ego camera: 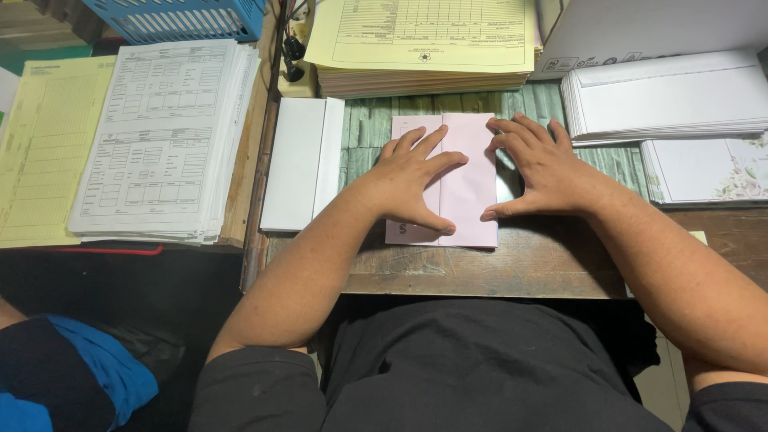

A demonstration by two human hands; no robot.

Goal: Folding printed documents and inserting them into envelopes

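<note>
Under both hands, a folded pink paper [464, 188] is pressed flat on the bench [512, 268]. The left hand [412, 180] and right hand [536, 168] are spread open, with nothing gripped. White folded sheets [300, 164] lie just left of the left hand.

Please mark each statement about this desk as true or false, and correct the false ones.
1. Both hands press flat on a folded pink paper. True: the left hand and the right hand lie on the pink paper.
2. The right hand holds a pen. False: it is open and flat, with nothing in it.
3. A white folded sheet lies left of the pink paper. True: the white sheet rests there, apart from it.
4. The stack of yellow forms is nearest to the person. False: the yellow forms lie at the far edge of the desk.
5. A blue basket stands at the far left. True: the blue basket.
</note>
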